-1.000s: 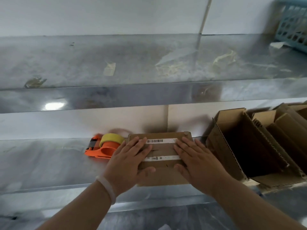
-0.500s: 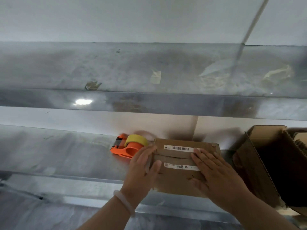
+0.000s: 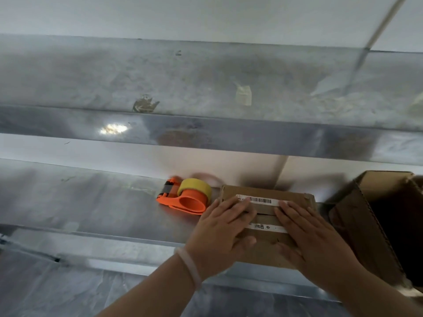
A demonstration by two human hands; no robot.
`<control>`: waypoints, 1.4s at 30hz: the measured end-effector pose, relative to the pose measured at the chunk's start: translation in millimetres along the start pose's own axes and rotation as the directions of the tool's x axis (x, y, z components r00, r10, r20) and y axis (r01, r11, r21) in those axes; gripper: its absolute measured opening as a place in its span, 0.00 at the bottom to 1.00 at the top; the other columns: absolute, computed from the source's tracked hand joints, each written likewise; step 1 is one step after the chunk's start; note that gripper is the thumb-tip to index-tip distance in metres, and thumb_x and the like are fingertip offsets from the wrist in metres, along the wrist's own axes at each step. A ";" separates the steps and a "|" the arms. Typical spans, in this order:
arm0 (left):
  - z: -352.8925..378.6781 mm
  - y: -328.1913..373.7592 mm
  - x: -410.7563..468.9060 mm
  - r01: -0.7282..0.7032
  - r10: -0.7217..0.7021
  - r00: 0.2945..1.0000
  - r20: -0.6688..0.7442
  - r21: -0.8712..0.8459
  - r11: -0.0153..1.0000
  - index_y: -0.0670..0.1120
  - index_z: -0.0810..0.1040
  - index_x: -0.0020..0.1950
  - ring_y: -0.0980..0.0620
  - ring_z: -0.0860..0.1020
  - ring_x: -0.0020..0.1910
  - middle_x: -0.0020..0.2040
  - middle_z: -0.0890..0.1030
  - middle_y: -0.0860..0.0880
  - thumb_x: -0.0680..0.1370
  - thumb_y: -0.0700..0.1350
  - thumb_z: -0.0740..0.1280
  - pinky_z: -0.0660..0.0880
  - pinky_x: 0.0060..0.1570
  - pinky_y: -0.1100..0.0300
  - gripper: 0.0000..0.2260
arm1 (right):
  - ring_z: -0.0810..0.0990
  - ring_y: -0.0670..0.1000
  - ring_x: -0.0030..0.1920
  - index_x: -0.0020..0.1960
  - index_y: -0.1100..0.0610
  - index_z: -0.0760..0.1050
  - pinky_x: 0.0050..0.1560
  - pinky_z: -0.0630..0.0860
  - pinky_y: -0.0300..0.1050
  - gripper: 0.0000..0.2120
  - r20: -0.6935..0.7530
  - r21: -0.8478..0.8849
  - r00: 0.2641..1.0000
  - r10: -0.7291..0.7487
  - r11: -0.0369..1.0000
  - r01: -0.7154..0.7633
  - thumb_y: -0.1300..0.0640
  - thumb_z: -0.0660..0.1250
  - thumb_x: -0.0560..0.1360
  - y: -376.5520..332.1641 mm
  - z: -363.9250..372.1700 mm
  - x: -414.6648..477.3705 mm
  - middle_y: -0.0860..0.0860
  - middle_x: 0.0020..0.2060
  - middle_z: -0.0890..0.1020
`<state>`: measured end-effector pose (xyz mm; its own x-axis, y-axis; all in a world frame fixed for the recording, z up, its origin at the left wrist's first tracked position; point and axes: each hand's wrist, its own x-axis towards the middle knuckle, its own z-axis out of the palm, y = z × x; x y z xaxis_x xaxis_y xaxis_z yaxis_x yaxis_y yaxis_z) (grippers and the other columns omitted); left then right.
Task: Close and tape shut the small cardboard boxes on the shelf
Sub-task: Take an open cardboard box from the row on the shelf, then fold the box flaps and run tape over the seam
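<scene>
**Item 1. Lower metal shelf**. Bright sheet steel, and it carries every item below. A second shelf of the same kind runs above it, with scraps of old tape stuck to it.

**Item 2. Tape dispenser**. Orange body with a yellow roll, lying on its side just beside the left end of the box and apart from it. Its long axis runs left to right, with the roll end toward the box. No brand is visible.

**Item 3. Left hand**. Flat, with fingers straight and slightly spread, pressing on the left part of the box top. A pale band sits on the wrist. This hand is nearer the dispenser, which lies up and to its left, so it is probably the one to reach for it.

**Item 4. Small cardboard box**. It stands at the front edge of the lower shelf with its flaps folded down. The seam runs left to right between the two hands, and no tape is seen over it. The tape's path should probably follow that line.
- White barcode strip on the far flap, digits illegible.
- A second white strip on the near flap, with small marks too fine to read.

**Item 5. Right hand**. Flat, with fingers straight, pressing on the right part of the top.

**Item 6. Open cardboard box**. Just beside the small box on the right, with its flaps up.
</scene>
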<state>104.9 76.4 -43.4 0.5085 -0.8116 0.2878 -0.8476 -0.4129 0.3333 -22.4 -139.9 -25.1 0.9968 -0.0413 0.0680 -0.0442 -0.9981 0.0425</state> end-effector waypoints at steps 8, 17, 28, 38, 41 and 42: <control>2.8 -8.8 -2.8 -0.061 0.063 0.998 -0.011 0.123 0.991 0.53 0.76 0.68 0.52 0.68 0.73 0.71 0.73 0.55 0.79 0.64 0.56 0.69 0.69 0.45 0.24 | 0.72 0.54 0.70 0.72 0.57 0.71 0.68 0.62 0.52 0.35 -0.066 -0.030 0.997 -0.048 0.999 0.046 0.34 0.53 0.76 -0.7 3.2 -0.3 0.54 0.71 0.72; 1.1 -7.2 -15.0 -0.046 0.047 0.999 -0.006 0.083 0.995 0.52 0.74 0.70 0.55 0.64 0.75 0.73 0.70 0.55 0.79 0.62 0.58 0.62 0.72 0.52 0.24 | 0.69 0.52 0.72 0.73 0.55 0.69 0.71 0.58 0.49 0.35 -0.049 -0.016 0.996 -0.074 0.997 0.074 0.32 0.48 0.79 -1.3 2.6 -4.3 0.52 0.72 0.70; 2.5 -31.2 -19.0 0.583 -0.806 0.587 0.071 -0.729 0.360 0.55 0.70 0.66 0.53 0.76 0.56 0.63 0.76 0.47 0.81 0.43 0.64 0.74 0.56 0.58 0.15 | 0.67 0.52 0.74 0.74 0.54 0.67 0.73 0.54 0.50 0.35 -0.030 0.024 0.996 -0.078 0.997 0.079 0.32 0.46 0.79 2.8 4.3 -2.2 0.51 0.73 0.69; -19.0 -86.1 11.3 0.464 -0.462 0.886 -0.043 0.118 0.878 0.54 0.70 0.72 0.43 0.65 0.71 0.72 0.67 0.49 0.73 0.51 0.72 0.65 0.68 0.49 0.28 | 0.67 0.51 0.74 0.74 0.54 0.68 0.74 0.55 0.49 0.37 -0.017 0.060 0.997 -0.074 0.995 0.075 0.30 0.46 0.78 3.6 3.1 0.1 0.50 0.74 0.68; -24.4 -106.2 25.6 0.361 -0.410 0.893 0.184 0.252 0.898 0.56 0.59 0.78 0.48 0.58 0.77 0.78 0.58 0.53 0.75 0.56 0.70 0.59 0.72 0.51 0.35 | 0.67 0.51 0.73 0.74 0.54 0.68 0.72 0.59 0.51 0.37 -0.022 0.075 0.998 -0.067 0.995 0.068 0.30 0.46 0.78 3.3 2.6 0.3 0.50 0.74 0.68; -25.0 -110.3 30.1 0.332 -0.399 0.889 0.223 0.284 0.899 0.56 0.57 0.78 0.49 0.58 0.77 0.79 0.58 0.53 0.75 0.57 0.70 0.59 0.73 0.51 0.35 | 0.67 0.51 0.73 0.74 0.54 0.68 0.72 0.60 0.51 0.37 -0.020 0.074 0.998 -0.066 0.995 0.067 0.30 0.46 0.78 3.5 2.6 0.5 0.49 0.74 0.68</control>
<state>217.4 107.9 -49.0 0.7568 -0.6490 -0.0771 -0.6363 -0.7586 0.1402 -21.9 -143.5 -27.5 0.9960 0.0255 0.0853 0.0279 -0.9993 -0.0265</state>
